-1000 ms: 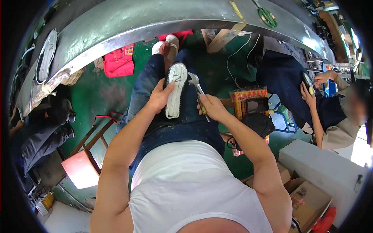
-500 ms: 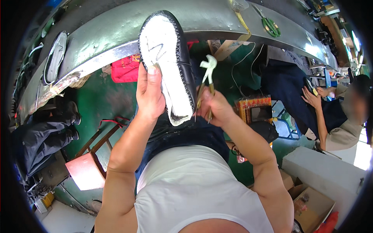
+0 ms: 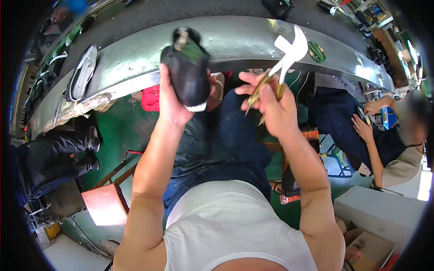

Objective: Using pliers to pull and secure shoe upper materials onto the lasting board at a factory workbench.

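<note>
Fingers: those of the left hand (image 3: pixel 175 106) are clamped on a shoe, thumb along its left side and fingertips showing at its right. Those of the right hand (image 3: pixel 280 108) are closed about a tool's handles, with fingertips extended to the left; the grip behind the palm cannot be told.

Largest item: a long, grey, metal-edged workbench (image 3: pixel 131 56), curving across the upper view. At right, a seated co-worker (image 3: pixel 389 140) in dark apron and beige sleeves holds a small item, too indistinct to identify. At left, a second person's legs (image 3: pixel 54 151) in dark trousers. Nearer, a wooden-framed stool with a flat pink seat (image 3: pixel 105 204). Below the bench lies a bright red cloth item (image 3: pixel 150 98), partly hidden.

The black, smooth, leather-like shoe (image 3: pixel 187 79) is held upper side up, against the bench edge in view, toe toward the wearer, white edging at the toe. The pale-headed metal tool with two brass-coloured handles (image 3: pixel 289 52) has its head pointing away, handles spread. Smaller: green loop-shaped handles (image 3: pixel 317 52) on the bench, beside a clear round dish (image 3: pixel 281 28).
</note>
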Demonstrator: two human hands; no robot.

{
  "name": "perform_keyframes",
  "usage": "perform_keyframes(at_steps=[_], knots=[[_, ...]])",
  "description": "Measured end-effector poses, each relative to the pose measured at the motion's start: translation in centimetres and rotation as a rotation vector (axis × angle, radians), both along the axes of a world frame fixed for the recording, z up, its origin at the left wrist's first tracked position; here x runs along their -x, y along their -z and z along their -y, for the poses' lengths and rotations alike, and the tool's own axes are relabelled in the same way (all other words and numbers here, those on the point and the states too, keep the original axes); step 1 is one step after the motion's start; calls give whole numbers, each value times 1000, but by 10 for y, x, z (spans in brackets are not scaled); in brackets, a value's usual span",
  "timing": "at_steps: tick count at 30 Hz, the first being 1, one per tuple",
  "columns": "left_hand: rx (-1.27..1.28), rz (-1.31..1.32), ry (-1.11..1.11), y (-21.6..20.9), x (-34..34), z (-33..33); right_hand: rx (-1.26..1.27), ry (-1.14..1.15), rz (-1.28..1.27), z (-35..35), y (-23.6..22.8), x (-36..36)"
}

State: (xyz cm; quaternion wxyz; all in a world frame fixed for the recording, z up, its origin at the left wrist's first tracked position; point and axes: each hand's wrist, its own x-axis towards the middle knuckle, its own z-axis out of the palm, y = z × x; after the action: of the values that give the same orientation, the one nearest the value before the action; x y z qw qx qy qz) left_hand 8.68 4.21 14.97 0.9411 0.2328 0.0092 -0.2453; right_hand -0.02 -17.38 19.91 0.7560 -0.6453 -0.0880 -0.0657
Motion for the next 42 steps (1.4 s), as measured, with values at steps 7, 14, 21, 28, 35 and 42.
perform_keyframes(at_steps=[7, 14, 21, 28, 35, 42], knots=[[166, -41, 50, -4, -24, -9, 913, 364, 39, 51, 32, -83], [40, -108, 2, -12, -31, -5, 1467, 452, -44, 68, 34, -160], [129, -73, 103, -19, -67, -10, 1447, 496, 447, 51, 53, -170], [-107, 79, 46, -47, -232, -15, 1496, 508, 274, 63, 66, -179], [-1597, 1, -662, -20, -317, 31, 1426, 540, 374, 70, 72, -178], [-1284, 523, -560, 12, -369, -7, 1435, 494, 387, 64, 69, -184]])
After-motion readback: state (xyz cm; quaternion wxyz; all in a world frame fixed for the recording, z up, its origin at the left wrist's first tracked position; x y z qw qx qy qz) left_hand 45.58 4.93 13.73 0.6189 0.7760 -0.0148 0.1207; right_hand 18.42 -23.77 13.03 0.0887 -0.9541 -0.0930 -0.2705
